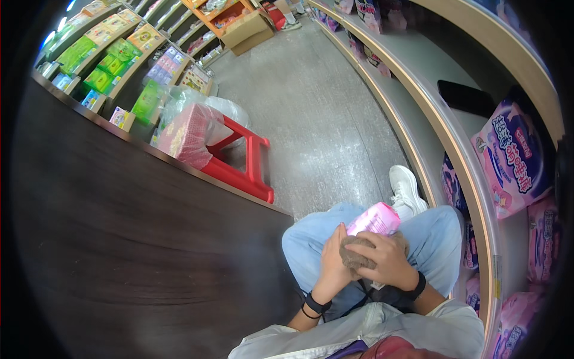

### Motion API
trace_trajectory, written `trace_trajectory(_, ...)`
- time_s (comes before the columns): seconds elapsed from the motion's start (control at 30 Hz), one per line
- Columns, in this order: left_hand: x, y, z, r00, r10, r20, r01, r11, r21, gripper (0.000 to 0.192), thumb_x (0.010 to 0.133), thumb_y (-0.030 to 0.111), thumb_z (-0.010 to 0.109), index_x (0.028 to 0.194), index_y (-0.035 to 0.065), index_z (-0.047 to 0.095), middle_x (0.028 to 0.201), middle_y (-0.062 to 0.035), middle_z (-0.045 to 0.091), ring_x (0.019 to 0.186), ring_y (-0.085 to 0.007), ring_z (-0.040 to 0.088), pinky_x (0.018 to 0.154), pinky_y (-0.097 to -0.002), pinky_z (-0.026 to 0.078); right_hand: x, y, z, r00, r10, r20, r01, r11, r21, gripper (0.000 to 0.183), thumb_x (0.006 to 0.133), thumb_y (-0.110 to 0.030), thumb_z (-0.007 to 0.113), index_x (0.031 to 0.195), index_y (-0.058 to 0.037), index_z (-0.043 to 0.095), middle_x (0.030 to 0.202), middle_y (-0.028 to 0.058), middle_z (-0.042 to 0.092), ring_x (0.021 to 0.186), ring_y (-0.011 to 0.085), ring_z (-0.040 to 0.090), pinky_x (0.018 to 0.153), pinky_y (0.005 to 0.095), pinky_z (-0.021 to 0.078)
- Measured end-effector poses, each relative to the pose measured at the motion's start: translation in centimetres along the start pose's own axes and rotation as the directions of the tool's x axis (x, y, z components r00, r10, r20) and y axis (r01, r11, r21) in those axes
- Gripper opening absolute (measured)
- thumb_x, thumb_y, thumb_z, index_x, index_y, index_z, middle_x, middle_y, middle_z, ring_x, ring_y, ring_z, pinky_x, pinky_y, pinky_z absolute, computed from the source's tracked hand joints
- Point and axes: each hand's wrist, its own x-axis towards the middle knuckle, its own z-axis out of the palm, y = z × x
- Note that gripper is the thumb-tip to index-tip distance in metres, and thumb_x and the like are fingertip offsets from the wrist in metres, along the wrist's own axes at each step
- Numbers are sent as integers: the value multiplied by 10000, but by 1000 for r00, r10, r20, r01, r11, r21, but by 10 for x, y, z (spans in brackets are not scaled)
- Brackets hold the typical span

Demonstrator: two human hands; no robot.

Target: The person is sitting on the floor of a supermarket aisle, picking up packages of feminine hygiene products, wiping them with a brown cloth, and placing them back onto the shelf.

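Observation:
A small pink soft pack (376, 219) that bears writing is held over my lap, between my bent knees. My left hand (335, 258) grips the pack from its left side; the fingers are partly hidden behind it. In my right hand (389, 258) is a brown cloth (356, 252), bunched under the fingers and pressed against the near end of the pack. Beside my right knee runs the shelf unit, where larger pink and purple packs (513, 157) stand on the shelves.
A dark board surface (148, 233) lies close on my left. Beyond it stands a red plastic stool (251, 166) with bubble-wrapped goods (190, 134) on it. A black phone-like object (466, 98) rests on the right shelf (415, 112). A cardboard box (247, 33) sits down the aisle.

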Motion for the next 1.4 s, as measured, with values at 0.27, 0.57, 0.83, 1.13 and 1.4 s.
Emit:
trace_trajectory(0.27, 7, -11, -1, 998, -51, -32, 53, 998, 47, 828, 571, 152, 804, 1250, -63, 382, 1159, -239, 502, 1065, -391, 496, 898, -431, 400, 12, 42, -15, 959, 229, -168, -263, 938, -227, 454, 657, -202, 675, 1105, -152, 616, 1111, 99, 590, 932, 300, 582, 776, 396, 472)
trace_trajectory(0.57, -1, -18, 15, 989, -89, -114, 96, 994, 60, 814, 567, 115, 796, 1250, -64, 392, 1154, -228, 515, 1052, -385, 501, 902, -443, 381, -10, 14, 24, 989, 115, 93, -114, 993, -23, 477, 611, -121, 694, 1085, -143, 644, 1150, 111, 589, 1000, 304, 587, 851, 387, 477)
trace_trajectory(0.83, 12, -5, 8, 988, -141, -69, 139, 990, -34, 739, 576, 83, 804, 1203, -30, 430, 1085, -197, 542, 1004, -372, 537, 831, -389, 452, 11, 62, 0, 879, 237, -414, -363, 895, -260, 474, 616, -104, 689, 1087, -123, 639, 1123, 132, 584, 965, 320, 594, 819, 374, 490)
trace_trajectory(1.13, 0, -21, 17, 975, -208, -71, 192, 963, -191, 647, 651, 86, 747, 1212, -40, 452, 1131, -222, 532, 1036, -380, 528, 855, -395, 449, -2, 14, 40, 996, 89, 9, -88, 993, -76, 504, 607, -146, 705, 1106, -145, 630, 1108, 111, 588, 944, 302, 600, 800, 391, 490)
trace_trajectory(1.4, 10, -9, 18, 973, -197, -117, 189, 979, -77, 665, 610, 72, 768, 1184, -56, 460, 1056, -224, 551, 980, -404, 528, 832, -403, 445, 25, 72, 2, 839, 317, -442, -398, 912, -101, 440, 654, -69, 663, 1091, -113, 636, 1091, 117, 577, 961, 304, 592, 804, 348, 485)
